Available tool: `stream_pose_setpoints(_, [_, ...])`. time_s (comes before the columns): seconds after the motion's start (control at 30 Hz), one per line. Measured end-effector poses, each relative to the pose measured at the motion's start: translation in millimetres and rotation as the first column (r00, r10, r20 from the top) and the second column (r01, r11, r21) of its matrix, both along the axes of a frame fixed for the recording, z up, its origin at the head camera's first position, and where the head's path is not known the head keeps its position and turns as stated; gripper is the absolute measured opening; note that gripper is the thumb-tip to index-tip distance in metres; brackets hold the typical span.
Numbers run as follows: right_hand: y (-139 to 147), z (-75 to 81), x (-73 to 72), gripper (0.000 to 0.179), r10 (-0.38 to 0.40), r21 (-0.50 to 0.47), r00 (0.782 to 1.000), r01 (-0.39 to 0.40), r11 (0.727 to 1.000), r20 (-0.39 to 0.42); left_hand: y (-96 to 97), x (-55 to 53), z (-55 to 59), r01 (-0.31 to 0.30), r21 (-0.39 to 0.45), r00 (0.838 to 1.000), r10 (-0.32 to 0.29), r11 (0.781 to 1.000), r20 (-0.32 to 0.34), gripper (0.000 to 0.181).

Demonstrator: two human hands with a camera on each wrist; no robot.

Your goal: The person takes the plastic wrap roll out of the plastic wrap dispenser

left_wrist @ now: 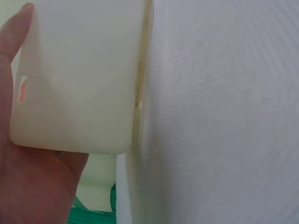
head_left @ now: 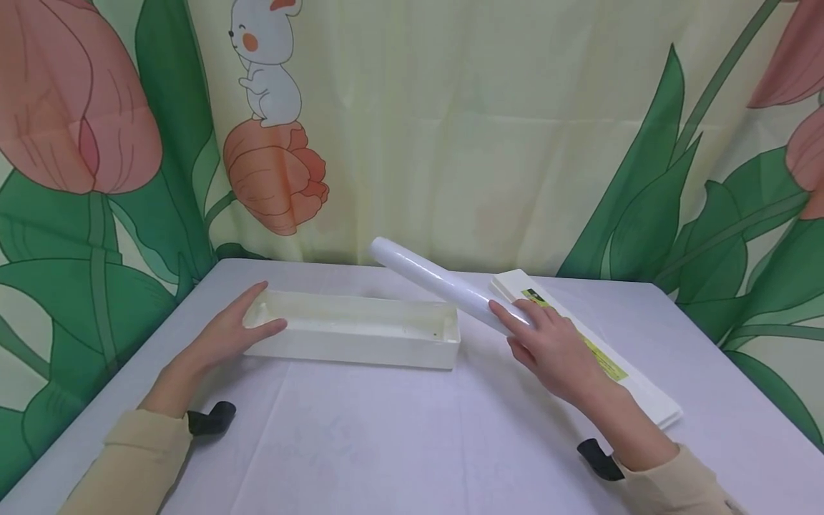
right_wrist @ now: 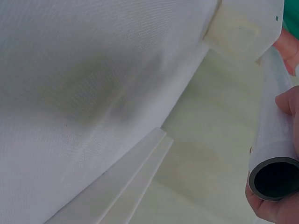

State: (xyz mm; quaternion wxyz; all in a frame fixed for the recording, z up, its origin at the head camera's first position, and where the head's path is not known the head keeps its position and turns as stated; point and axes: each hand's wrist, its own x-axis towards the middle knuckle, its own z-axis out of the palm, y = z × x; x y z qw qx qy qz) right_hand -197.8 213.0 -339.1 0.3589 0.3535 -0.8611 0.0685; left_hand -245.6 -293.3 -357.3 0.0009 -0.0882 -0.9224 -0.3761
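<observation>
A long white open box (head_left: 350,352) lies crosswise on the table. My left hand (head_left: 225,325) holds its left end, thumb over the near wall and fingers at the far side; in the left wrist view the box's end wall (left_wrist: 79,93) sits against the palm. My right hand (head_left: 556,350) grips the lower end of a glossy white roll of film (head_left: 444,282), thumb and fingers around it. The roll is tilted, its far end raised above the table behind the box's right end. In the right wrist view its hollow dark core (right_wrist: 276,179) shows.
A long flat white piece (head_left: 644,393) with a yellow-green label (head_left: 601,357) lies slanted on the table, partly under my right hand in view. White cloth covers the table (head_left: 360,443). A curtain (head_left: 450,143) printed with tulips and a rabbit hangs behind.
</observation>
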Motion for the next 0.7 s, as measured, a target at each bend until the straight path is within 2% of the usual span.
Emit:
stream_pose_setpoints(0.37, [10, -6.2, 6.7, 0.065, -0.074, 0.006, 0.996, 0.074, 0.997, 0.058, 0.0, 0.8, -1.0, -0.003, 0.003, 1.000, 0.003, 1.000, 0.009, 0.101])
stream_pose_setpoints(0.7, [24, -10.5, 16.8, 0.066, -0.162, 0.035, 0.982, 0.160, 0.987, 0.096, 0.8, 0.8, -1.1, -0.006, 0.021, 1.000, 0.006, 1.000, 0.023, 0.102])
